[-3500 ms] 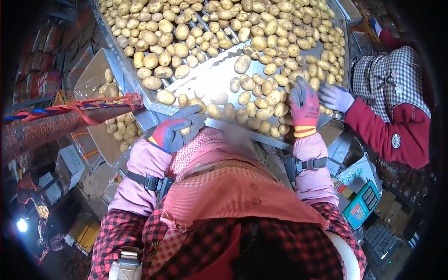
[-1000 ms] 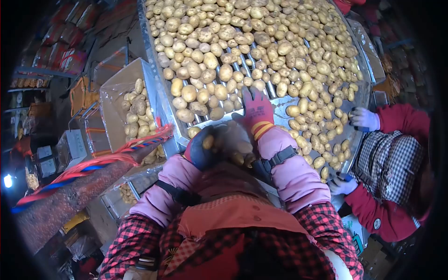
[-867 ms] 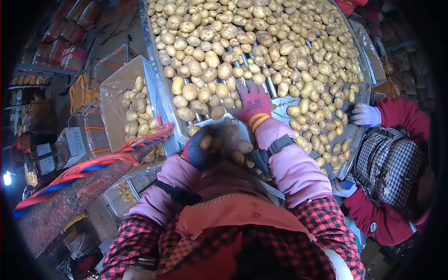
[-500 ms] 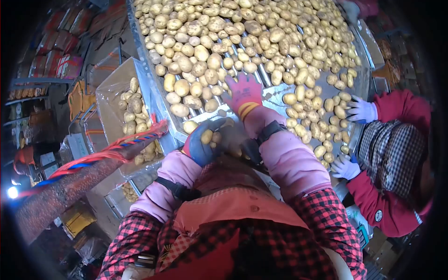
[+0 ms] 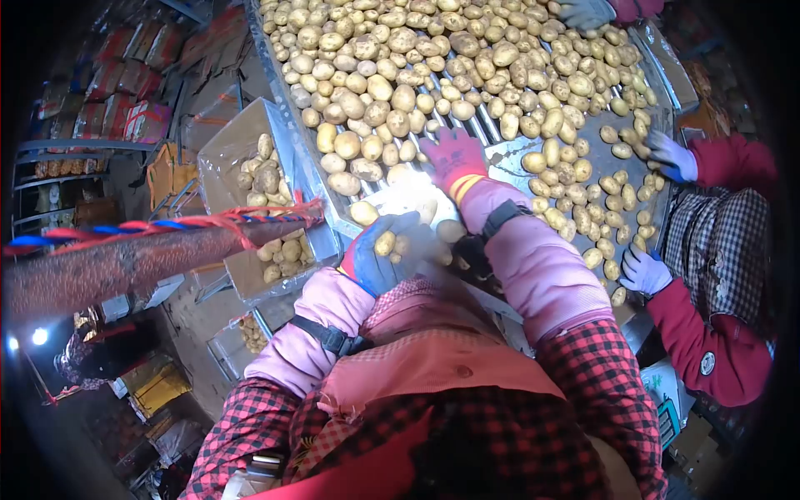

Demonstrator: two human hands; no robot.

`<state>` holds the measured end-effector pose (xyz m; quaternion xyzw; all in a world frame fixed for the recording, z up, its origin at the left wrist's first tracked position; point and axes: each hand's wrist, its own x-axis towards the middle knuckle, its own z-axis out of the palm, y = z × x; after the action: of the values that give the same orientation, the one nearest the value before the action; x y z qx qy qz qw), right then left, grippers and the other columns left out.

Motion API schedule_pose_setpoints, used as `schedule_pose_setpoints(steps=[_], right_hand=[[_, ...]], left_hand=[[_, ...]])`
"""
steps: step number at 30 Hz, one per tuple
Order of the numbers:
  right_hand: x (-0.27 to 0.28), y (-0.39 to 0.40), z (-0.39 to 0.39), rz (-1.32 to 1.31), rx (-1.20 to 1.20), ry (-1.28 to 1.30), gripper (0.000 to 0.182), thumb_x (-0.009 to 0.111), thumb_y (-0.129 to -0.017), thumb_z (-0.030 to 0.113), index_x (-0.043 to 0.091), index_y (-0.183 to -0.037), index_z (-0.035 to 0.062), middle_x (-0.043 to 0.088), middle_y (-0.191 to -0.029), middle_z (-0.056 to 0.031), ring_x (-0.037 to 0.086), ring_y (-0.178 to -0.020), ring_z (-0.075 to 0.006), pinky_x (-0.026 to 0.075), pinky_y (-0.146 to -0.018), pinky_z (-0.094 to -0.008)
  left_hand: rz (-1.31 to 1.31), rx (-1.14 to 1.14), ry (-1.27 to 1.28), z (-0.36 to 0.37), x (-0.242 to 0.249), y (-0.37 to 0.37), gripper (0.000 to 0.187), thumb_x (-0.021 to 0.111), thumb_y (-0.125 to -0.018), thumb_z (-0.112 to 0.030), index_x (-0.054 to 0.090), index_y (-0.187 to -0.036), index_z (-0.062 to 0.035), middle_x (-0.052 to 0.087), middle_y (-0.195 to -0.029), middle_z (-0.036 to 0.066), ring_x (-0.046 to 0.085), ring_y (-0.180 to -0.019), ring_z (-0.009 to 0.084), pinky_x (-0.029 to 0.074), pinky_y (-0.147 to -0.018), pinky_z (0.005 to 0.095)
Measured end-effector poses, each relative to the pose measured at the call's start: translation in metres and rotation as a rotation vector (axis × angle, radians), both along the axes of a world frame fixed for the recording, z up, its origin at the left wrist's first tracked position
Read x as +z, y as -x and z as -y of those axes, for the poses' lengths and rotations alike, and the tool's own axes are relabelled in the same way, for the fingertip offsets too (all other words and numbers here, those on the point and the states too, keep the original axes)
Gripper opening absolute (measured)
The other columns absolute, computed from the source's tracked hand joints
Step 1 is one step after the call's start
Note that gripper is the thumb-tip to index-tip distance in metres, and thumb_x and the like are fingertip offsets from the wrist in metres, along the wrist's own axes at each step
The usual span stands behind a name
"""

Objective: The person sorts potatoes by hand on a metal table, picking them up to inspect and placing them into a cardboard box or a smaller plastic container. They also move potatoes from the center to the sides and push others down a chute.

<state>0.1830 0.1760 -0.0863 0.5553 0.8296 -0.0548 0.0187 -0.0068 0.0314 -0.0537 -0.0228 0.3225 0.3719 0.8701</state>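
Observation:
My left hand [image 5: 382, 254], in a blue and pink glove, is cupped at the front edge of the sorting table with a few small potatoes [image 5: 389, 244] in it. Just beside it, a blurred potato [image 5: 451, 231] shows over the dark gap by my apron. My right hand [image 5: 456, 160], in a pink glove with yellow bands, reaches forward with its fingers spread over the metal rollers [image 5: 481, 125]. Nothing shows in its grasp. Loose potatoes [image 5: 367, 100] lie thickly beyond both hands, and a bright glare covers part of the metal plate [image 5: 404, 196] between them.
A lined carton [image 5: 218, 158] holding potatoes stands to the left. A rusty bar [image 5: 158, 262] wound with red and blue cord juts in there. At right, a co-worker's gloved hands [image 5: 646, 271] touch potatoes; another person's gloved hand [image 5: 586, 12] is at the top.
The view has shifted, so the table sits lower and further right. The co-worker's upper hand has moved among the potatoes. Another gloved hand has come further into view at the top.

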Motion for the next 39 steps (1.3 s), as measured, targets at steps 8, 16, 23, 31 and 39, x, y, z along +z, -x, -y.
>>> schedule_pose_setpoints(steps=[8,16,23,31,39], right_hand=[[-0.005,-0.027,0.022,-0.117,-0.063,0.033,0.045,0.07,-0.078,0.027,0.056,-0.121,0.0284,0.05,-0.12,-0.0084,0.049,-0.113,-0.0321,0.049,-0.086,-0.0483],[-0.023,-0.027,0.029,-0.133,-0.097,0.013,0.039,0.064,-0.084,0.025,0.059,-0.122,0.0305,0.055,-0.115,-0.009,0.054,-0.106,-0.032,0.049,-0.087,-0.0432],[0.042,-0.025,0.076,-0.645,-0.046,-0.159,0.05,0.074,-0.072,0.023,0.062,-0.12,0.0237,0.058,-0.103,-0.0095,0.057,-0.095,-0.0334,0.051,-0.079,-0.0429],[0.072,-0.006,0.075,-0.858,0.183,-0.027,0.034,0.069,-0.074,0.016,0.062,-0.107,0.0103,0.061,-0.1,-0.0124,0.06,-0.091,-0.0316,0.05,-0.076,-0.0391],[0.025,-0.021,-0.02,-0.119,-0.158,0.254,0.044,0.063,-0.086,0.031,0.055,-0.129,0.029,0.058,-0.122,-0.0136,0.06,-0.108,-0.0331,0.05,-0.088,-0.043]], left_hand=[[-0.068,-0.164,-0.212,-0.015,0.012,0.0,0.047,0.036,-0.102,-0.026,0.04,-0.142,-0.004,0.053,-0.13,0.015,0.055,-0.113,0.0261,0.046,-0.096,0.0396],[-0.006,-0.186,-0.261,-0.024,-0.011,-0.042,0.044,0.054,-0.096,-0.03,0.051,-0.129,-0.0023,0.056,-0.128,0.015,0.054,-0.118,0.0297,0.043,-0.099,0.0428],[-0.807,-0.455,-1.12,-0.046,0.016,-0.059,0.029,0.049,-0.095,-0.026,0.058,-0.118,-0.0103,0.059,-0.115,0.008,0.053,-0.115,0.0232,0.04,-0.099,0.0382],[-0.812,-0.182,-1.204,-0.058,-0.039,-0.037,0.013,0.053,-0.087,-0.005,0.054,-0.1,-0.0044,0.057,-0.099,0.007,0.056,-0.092,0.0185,0.049,-0.08,0.0297],[-1.765,-0.549,-1.585,-0.065,-0.015,0.013,0.04,0.053,-0.088,-0.017,0.049,-0.126,-0.0089,0.054,-0.121,0.005,0.052,-0.113,0.0194,0.046,-0.087,0.0302]])
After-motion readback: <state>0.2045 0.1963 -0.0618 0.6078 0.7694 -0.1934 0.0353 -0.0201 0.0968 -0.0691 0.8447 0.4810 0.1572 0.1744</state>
